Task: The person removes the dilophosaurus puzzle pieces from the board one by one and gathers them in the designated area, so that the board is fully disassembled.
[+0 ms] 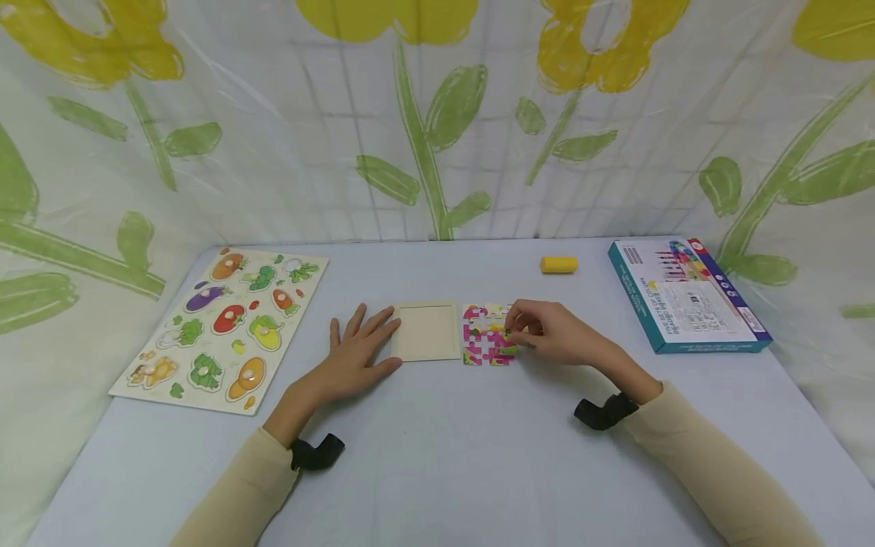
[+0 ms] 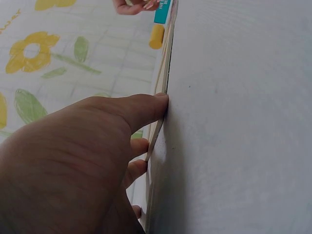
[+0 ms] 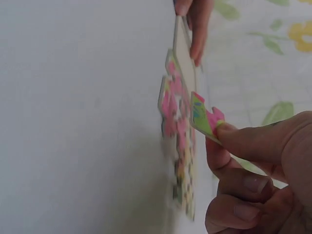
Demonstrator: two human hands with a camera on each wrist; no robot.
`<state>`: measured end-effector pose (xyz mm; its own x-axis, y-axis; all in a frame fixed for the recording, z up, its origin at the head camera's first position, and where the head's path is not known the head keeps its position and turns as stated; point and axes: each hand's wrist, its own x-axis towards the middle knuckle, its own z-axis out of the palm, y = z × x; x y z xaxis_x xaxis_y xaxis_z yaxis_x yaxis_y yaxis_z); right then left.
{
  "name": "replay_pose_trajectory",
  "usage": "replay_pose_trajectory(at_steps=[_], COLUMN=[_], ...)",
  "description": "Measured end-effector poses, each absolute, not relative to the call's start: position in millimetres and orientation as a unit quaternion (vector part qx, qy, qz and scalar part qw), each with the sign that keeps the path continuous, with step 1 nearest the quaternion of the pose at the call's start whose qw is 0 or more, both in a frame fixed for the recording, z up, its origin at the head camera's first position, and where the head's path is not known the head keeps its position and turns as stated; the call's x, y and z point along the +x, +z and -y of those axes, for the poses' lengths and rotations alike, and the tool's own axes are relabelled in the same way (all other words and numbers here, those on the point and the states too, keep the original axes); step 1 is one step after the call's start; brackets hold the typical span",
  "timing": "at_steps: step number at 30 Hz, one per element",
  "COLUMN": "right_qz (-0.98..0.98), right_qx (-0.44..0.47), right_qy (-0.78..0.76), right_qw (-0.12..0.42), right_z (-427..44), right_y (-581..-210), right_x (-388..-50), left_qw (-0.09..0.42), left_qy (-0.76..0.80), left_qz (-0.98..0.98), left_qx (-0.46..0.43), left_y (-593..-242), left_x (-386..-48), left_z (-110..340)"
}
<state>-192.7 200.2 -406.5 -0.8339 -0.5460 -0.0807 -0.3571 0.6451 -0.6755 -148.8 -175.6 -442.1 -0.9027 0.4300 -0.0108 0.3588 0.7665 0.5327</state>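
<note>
A shallow square wooden puzzle tray (image 1: 428, 334) lies bare on the table. My left hand (image 1: 351, 355) rests at its left side, fingers spread and fairly straight, fingertips and thumb touching the edge. To the right of the tray, pink, green and yellow jigsaw pieces (image 1: 487, 346) are laid out in a rough square with small gaps. Over their right side, my right hand (image 1: 557, 333) pinches one puzzle piece (image 3: 202, 117) between thumb and forefinger, raised above the others. In the head view that piece is mostly hidden by the fingers.
A vegetable peg puzzle board (image 1: 229, 327) lies at the left of the table (image 1: 437, 456). A yellow cylinder (image 1: 558, 264) is behind the pieces. A teal-edged box (image 1: 690, 296) lies at the right. A flower-printed curtain (image 1: 273, 167) hangs behind the table.
</note>
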Motion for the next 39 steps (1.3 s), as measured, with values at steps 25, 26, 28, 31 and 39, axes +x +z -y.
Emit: replay_pose_trajectory(at_steps=[25, 26, 28, 31, 39], right_qz=[-0.911, -0.911, -0.912, -0.913, -0.912], right_qx=[-0.234, -0.234, -0.234, -0.234, -0.239], right_qy=[-0.314, -0.312, -0.310, -0.308, -0.308], right_qw=[0.132, 0.131, 0.130, 0.129, 0.126], right_z=[-227, -227, -227, -228, -226], right_y=[-422, -422, -423, -423, -424], right_x=[-183, -183, -183, -183, -183], left_qw=[0.065, 0.065, 0.065, 0.067, 0.068], left_qy=[0.267, 0.268, 0.270, 0.271, 0.268], left_qz=[-0.939, -0.938, -0.938, -0.937, -0.938], left_qx=[0.208, 0.208, 0.209, 0.209, 0.209], left_y=[-445, -445, -445, -444, -443], left_x=[-150, -149, -149, -148, -148], left_z=[176, 176, 176, 176, 176])
